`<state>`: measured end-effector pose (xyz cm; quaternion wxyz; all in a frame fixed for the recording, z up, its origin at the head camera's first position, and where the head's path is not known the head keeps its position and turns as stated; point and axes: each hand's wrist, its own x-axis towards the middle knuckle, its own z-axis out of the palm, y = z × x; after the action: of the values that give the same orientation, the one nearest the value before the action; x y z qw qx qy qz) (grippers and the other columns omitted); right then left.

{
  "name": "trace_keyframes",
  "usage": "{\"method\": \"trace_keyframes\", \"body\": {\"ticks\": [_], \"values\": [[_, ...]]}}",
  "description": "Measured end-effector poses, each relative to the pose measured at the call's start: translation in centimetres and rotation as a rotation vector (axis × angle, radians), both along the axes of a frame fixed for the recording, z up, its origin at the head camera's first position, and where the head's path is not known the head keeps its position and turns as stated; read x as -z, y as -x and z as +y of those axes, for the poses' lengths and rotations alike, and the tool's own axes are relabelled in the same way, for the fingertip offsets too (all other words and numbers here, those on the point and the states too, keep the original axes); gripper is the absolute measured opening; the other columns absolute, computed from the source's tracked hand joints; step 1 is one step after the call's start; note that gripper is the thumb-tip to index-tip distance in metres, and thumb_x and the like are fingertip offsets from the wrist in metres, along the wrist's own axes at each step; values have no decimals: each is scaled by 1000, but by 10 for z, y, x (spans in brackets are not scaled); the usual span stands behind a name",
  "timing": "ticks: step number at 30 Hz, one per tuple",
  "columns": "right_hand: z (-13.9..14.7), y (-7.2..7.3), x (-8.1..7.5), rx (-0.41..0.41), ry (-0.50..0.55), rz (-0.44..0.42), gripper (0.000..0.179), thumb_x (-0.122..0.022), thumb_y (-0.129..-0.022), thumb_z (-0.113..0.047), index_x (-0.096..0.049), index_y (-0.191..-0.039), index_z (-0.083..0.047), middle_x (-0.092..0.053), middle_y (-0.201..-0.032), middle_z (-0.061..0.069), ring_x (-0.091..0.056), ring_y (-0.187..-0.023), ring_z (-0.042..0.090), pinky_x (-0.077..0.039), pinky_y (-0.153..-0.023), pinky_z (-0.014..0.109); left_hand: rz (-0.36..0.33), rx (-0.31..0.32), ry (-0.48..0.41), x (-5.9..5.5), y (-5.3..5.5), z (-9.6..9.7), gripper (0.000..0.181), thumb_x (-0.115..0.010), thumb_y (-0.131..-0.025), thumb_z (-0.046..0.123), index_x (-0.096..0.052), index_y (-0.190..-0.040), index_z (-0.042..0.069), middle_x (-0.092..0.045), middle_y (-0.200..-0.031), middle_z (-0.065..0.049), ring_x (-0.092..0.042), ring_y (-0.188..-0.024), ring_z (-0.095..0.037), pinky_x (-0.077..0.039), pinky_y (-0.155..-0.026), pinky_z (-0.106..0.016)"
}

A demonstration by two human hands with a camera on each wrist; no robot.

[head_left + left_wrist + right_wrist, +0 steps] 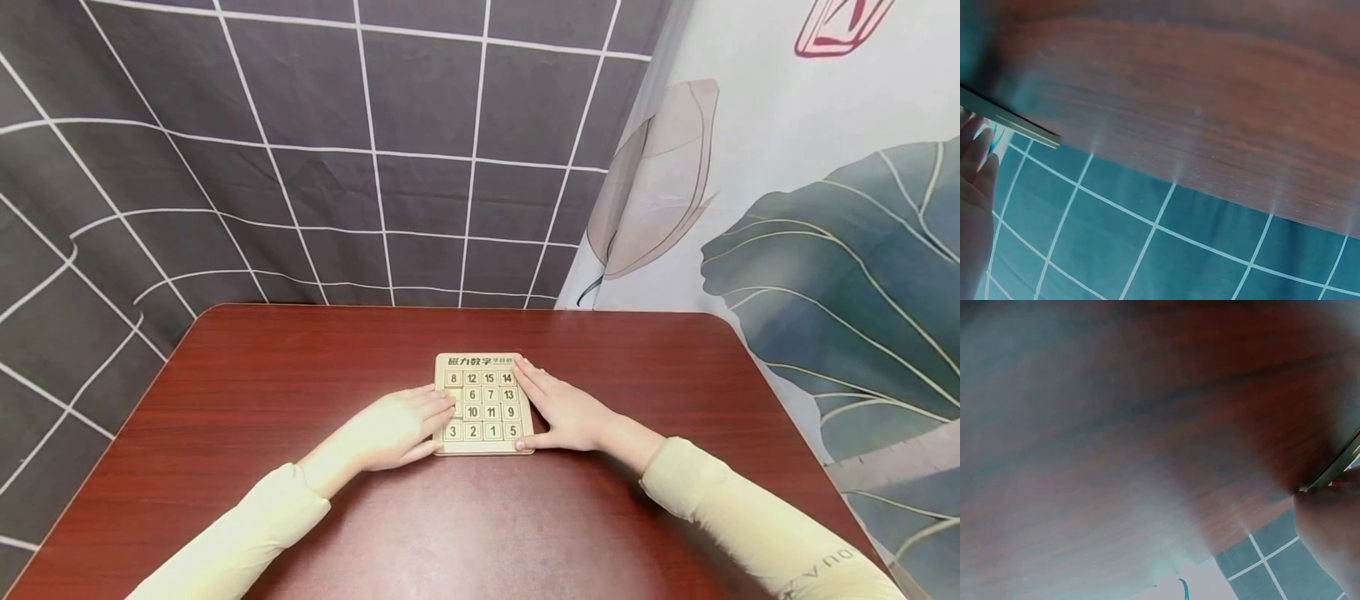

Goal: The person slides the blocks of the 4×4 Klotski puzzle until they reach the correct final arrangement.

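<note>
Number puzzle (482,403), one, flat on the table (300,358), between both hands as I view it. Left hand (401,425): fingers straight, over the left column. Right hand (566,415): spread wide along the right edge. Tiles (491,412): top row 8, 12, 15, 14; ordering, I judge, barely begun, most left.

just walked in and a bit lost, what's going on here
A person at a reddish-brown table is handling a number puzzle. The left hand covers part of the leftmost column of tiles; the right hand rests along the puzzle's right edge. The tiles are out of order: the top row reads 8, 12, 15, 14.
</note>
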<state>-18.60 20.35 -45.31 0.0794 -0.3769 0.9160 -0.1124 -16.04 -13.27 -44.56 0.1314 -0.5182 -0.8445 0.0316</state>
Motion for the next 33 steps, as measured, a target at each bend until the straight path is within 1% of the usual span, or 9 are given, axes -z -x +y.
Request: {"method": "trace_keyframes", "body": {"ticks": [7,9,12,14,16,23,27,30,33], "values": [[0,-1,0,1,1,-5,116,-74,-91,-62,-18,-167,6,-10,-178,21,-21,-165,36,-29,-133,53,-30,-36,13,1,13,1,55,-66,-102,40,-66,-141,2,-67,-147,-13,-62,-141,-25,-47,-124,-40],[0,-1,1,1,0,-6,116,-74,-91,-62,-18,-167,6,-9,-179,21,-20,-165,36,-29,-133,53,-37,-39,11,1,14,1,55,-66,-102,40,-66,-141,1,-68,-146,-13,-62,-141,-25,-46,-124,-40],[0,-1,1,3,-1,-8,116,-74,-91,-62,-18,-167,5,-9,-179,20,-20,-165,36,-29,-133,53,-46,-45,23,-1,12,2,56,-65,-103,40,-65,-142,1,-66,-148,-14,-61,-142,-26,-46,-125,-40],[0,-1,1,5,-2,-7,116,-74,-91,-62,-18,-167,5,-9,-179,20,-21,-165,36,-29,-133,53,-48,-48,30,-2,8,1,56,-64,-103,40,-65,-143,1,-65,-149,-14,-61,-142,-27,-46,-124,-41],[0,-1,0,5,-2,-7,116,-74,-91,-62,-18,-167,5,-9,-179,20,-21,-165,36,-29,-133,53,-37,-36,29,-1,3,0,56,-64,-103,40,-65,-143,1,-65,-149,-15,-61,-142,-27,-47,-124,-41],[0,-1,0,0,-3,-6,116,-74,-91,-62,-18,-167,6,-9,-179,20,-21,-165,37,-29,-133,53,15,61,-32,3,-21,-8,57,-69,-101,42,-67,-139,0,-69,-144,-15,-66,-136,-25,-52,-119,-42],[0,0,0,0,-1,-2,116,-74,-91,-62,-18,-167,6,-9,-179,20,-21,-165,36,-28,-133,52,16,56,-36,3,-32,-12,59,-70,-100,44,-67,-140,1,-68,-145,-13,-65,-137,-24,-51,-119,-41],[0,0,0,1,1,1,116,-74,-91,-62,-18,-167,6,-9,-179,21,-21,-165,37,-28,-133,52,12,35,-29,3,-36,-14,60,-70,-100,44,-66,-142,1,-68,-146,-12,-64,-138,-24,-51,-120,-39],[1,0,1,2,2,2,116,-74,-91,-62,-18,-167,6,-10,-179,21,-21,-165,37,-29,-133,53,16,28,-19,2,-37,-14,59,-70,-100,44,-66,-142,2,-68,-146,-12,-64,-138,-25,-51,-120,-39]]}}
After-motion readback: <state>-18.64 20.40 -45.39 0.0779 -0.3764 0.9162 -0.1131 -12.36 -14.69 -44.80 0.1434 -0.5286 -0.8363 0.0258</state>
